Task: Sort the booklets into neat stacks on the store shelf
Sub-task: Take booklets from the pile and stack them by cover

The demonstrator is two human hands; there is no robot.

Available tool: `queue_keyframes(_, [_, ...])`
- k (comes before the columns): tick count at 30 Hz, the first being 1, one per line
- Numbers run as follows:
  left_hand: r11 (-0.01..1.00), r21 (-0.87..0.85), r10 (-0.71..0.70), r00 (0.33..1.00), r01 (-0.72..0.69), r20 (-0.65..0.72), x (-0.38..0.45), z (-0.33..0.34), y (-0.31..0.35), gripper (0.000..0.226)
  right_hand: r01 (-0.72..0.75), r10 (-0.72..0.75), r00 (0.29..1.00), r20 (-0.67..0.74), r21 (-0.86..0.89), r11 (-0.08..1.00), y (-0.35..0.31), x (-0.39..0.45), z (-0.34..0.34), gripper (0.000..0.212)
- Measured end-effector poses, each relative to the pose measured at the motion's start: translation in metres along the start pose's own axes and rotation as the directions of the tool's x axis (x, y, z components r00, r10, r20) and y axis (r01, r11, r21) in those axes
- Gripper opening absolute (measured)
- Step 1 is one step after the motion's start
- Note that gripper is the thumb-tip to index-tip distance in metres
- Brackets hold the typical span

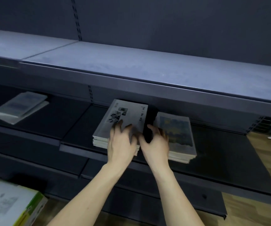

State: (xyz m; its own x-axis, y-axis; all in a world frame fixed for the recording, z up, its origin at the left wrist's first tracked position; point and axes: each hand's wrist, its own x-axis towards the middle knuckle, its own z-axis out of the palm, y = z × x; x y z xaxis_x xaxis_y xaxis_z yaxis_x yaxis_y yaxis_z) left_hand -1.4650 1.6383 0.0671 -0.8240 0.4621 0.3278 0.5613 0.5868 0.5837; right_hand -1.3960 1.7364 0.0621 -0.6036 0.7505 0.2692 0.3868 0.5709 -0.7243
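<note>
A stack of white booklets with black lettering (123,118) lies on the dark middle shelf (221,152). My left hand (121,141) rests flat on the stack's near end, fingers spread. Right beside it stands a second stack with a blue-and-yellow picture cover (178,132). My right hand (156,142) sits in the gap between the two stacks, fingers apart, touching the left edge of the picture stack. A third, blurred pile of pale booklets (19,106) lies further left on the same shelf level.
A pale grey upper shelf (131,62) overhangs the booklets. Lower dark shelves (147,201) jut out below my forearms. A white and green cardboard box (12,206) sits on the wooden floor at bottom left.
</note>
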Motion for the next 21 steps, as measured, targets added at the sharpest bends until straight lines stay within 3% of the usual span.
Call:
queue_keyframes(8, [0.979,0.128,-0.153,0.987,0.157,-0.037,0.002,-0.063,-0.104,0.045,0.073,-0.052,0.979,0.195,-0.103,0.992,-0.075,-0.030,0.068,0.064])
queue_keyframes(21, [0.944,0.152,-0.284,0.956,0.292,-0.071,-0.012,-0.168,-0.252,0.048,0.207,-0.187,0.921,0.342,-0.021,0.978,-0.189,-0.085,0.204,0.062])
